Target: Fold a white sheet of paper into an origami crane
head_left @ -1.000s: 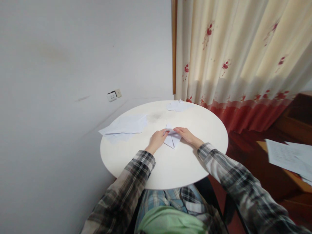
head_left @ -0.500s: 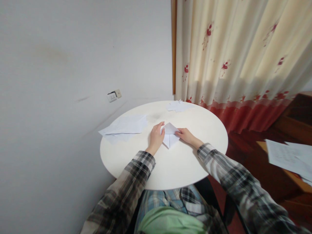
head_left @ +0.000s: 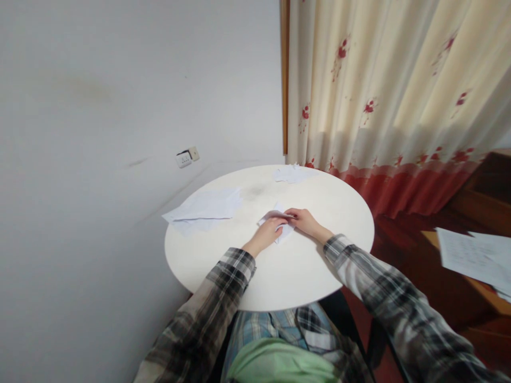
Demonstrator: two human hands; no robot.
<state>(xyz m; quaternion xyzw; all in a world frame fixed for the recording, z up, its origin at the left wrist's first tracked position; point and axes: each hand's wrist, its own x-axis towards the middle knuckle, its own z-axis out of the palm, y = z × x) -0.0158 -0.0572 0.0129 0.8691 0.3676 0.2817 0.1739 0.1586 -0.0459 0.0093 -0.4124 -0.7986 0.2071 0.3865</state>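
Note:
A small folded sheet of white paper [head_left: 278, 207] lies on the white table [head_left: 295, 276], with one flap raised between my hands. My left hand [head_left: 268, 232] comes at it from the near left, its fingers curled over the paper's near part and under the lifted flap. On the other side, my right hand [head_left: 305, 221] pinches the paper's right edge between thumb and fingers. My hands hide much of the middle of the paper, so the exact folds there cannot be made out.
A stack of white sheets [head_left: 203, 205] lies on the table's left side. Paper scraps [head_left: 293, 173] sit at the far edge. A wall [head_left: 99, 213] with a socket [head_left: 183, 159] borders the left; a curtain [head_left: 383, 96] hangs behind. Written sheets [head_left: 471, 260] lie at right.
My left hand has moved right and nearer, from the paper's left edge over its near part. A flap that lay flat is now raised. My right hand has hardly shifted.

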